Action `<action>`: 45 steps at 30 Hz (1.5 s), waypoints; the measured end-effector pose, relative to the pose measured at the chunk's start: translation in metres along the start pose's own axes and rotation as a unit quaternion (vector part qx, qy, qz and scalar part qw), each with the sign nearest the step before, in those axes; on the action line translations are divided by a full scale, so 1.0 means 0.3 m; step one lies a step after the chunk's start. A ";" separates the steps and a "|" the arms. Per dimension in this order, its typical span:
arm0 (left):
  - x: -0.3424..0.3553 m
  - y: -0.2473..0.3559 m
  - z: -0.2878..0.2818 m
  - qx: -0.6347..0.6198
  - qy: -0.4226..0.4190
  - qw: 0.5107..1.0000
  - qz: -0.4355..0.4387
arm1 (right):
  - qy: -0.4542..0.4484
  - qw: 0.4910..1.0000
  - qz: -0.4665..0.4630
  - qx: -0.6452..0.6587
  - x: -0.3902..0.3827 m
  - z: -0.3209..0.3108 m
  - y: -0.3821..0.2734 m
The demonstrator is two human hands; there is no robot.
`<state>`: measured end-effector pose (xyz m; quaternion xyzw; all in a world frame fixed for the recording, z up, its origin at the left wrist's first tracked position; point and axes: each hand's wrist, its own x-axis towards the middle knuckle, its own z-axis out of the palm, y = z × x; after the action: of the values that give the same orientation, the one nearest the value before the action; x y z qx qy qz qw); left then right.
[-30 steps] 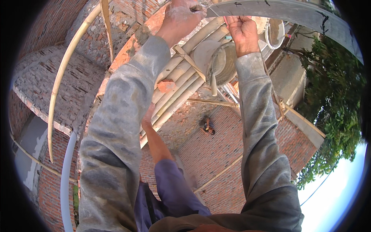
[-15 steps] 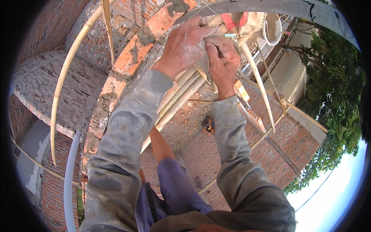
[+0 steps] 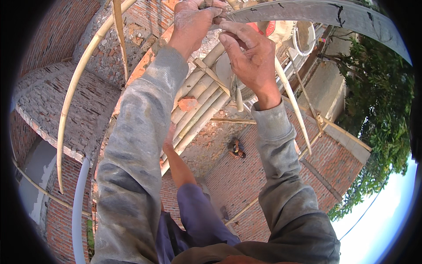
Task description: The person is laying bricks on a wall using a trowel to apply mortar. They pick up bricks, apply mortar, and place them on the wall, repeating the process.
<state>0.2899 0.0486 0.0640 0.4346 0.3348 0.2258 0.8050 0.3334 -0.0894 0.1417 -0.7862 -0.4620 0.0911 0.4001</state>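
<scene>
My left hand, dusted with grey, is raised at the top of the view. Its fingers are bent closed near the end of a long grey metal strip; whatever they pinch is hidden. Just to its right is my right hand, fingers curled over and thumb close to them. Too little shows between those fingertips to name anything there. Both hands are above the brick wall and the bamboo poles. A grey rounded object is partly covered below my right hand.
My bare leg stands by the bamboo platform, where a broken brick piece lies. A white bucket and a sack are at the upper right. Bent bamboo rises at left. Far below is a person.
Both hands have moved up, the left also leftward, so they are farther apart. My right fingers have loosened somewhat. The brick piece and more bamboo have come into sight between my arms.
</scene>
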 end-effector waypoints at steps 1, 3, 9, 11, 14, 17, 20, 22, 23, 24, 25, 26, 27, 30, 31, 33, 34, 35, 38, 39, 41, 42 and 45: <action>0.020 -0.003 0.012 -0.026 -0.010 1.000 -0.007 | -0.018 0.999 0.037 -0.011 -0.019 -0.031 0.006; 0.051 -0.012 0.034 -0.079 -0.032 0.996 -0.022 | -0.018 0.993 0.120 -0.005 -0.033 -0.083 0.040; 0.123 -0.028 0.031 -0.091 -0.054 0.992 -0.070 | 0.121 0.942 0.257 0.179 0.045 -0.224 0.242; 0.135 -0.035 0.022 -0.142 -0.131 0.977 -0.091 | 0.057 0.939 0.312 0.133 0.114 -0.241 0.323; 0.148 -0.039 0.031 -0.102 -0.140 0.980 -0.093 | 0.075 0.935 0.314 0.147 0.171 -0.233 0.415; 0.175 -0.024 0.063 0.028 -0.144 0.987 -0.064 | -0.039 0.990 -0.046 -0.128 0.226 -0.198 0.503; 0.201 -0.021 0.098 0.101 -0.169 0.980 -0.039 | -0.073 0.988 -0.093 -0.098 0.252 -0.176 0.589; 0.228 -0.020 0.106 0.136 -0.205 0.969 -0.033 | -0.096 0.995 -0.027 0.010 0.255 -0.166 0.622; 0.242 -0.022 0.109 0.148 -0.225 0.962 -0.043 | -0.074 0.995 -0.051 -0.032 0.252 -0.169 0.627; 0.260 -0.019 0.106 0.160 -0.242 0.956 -0.052 | -0.055 0.993 -0.075 -0.073 0.251 -0.168 0.621; 0.275 -0.016 0.102 0.172 -0.258 0.949 -0.062 | -0.036 0.988 -0.100 -0.113 0.242 -0.167 0.604; 0.294 -0.004 0.089 0.270 -0.326 0.893 0.155 | -0.036 0.982 -0.118 -0.146 0.235 -0.174 0.580; 0.314 0.016 0.073 0.350 -0.373 0.779 0.364 | -0.035 0.974 -0.137 -0.179 0.227 -0.190 0.547; 0.335 0.049 0.072 0.403 -0.412 0.770 0.275 | 0.003 0.948 -0.157 -0.277 0.170 -0.210 0.431; 0.332 0.057 0.079 0.385 -0.405 0.820 0.126 | 0.022 0.938 -0.156 -0.308 0.142 -0.211 0.397; 0.308 0.069 0.091 0.381 -0.376 0.842 0.067 | -0.020 0.921 -0.143 -0.363 0.084 -0.219 0.345; 0.292 0.075 0.096 0.378 -0.361 0.852 0.038 | -0.042 0.910 -0.136 -0.389 0.066 -0.220 0.330; 0.273 0.075 0.101 0.372 -0.323 0.867 0.078 | -0.048 0.912 -0.148 -0.380 0.046 -0.212 0.320; 0.191 0.053 0.108 0.318 -0.182 0.918 0.149 | -0.068 0.946 -0.092 -0.302 -0.024 -0.155 0.277; 0.158 0.042 0.103 0.278 -0.119 0.943 0.141 | -0.044 0.968 -0.023 -0.246 -0.037 -0.132 0.259; 0.071 0.012 0.076 0.275 -0.034 0.941 0.196 | -0.009 0.976 0.168 -0.136 -0.080 -0.081 0.197; 0.035 0.003 0.059 0.310 -0.012 0.914 0.263 | 0.014 0.979 0.164 -0.124 -0.077 -0.058 0.174; -0.068 -0.030 0.005 0.309 -0.117 0.904 0.273 | 0.058 0.975 0.182 -0.110 -0.054 0.010 0.108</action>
<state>0.2778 0.0296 0.0639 0.7592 0.1595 0.2695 0.5706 0.3442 -0.1091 0.1129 -0.9001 -0.2948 0.0653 0.3140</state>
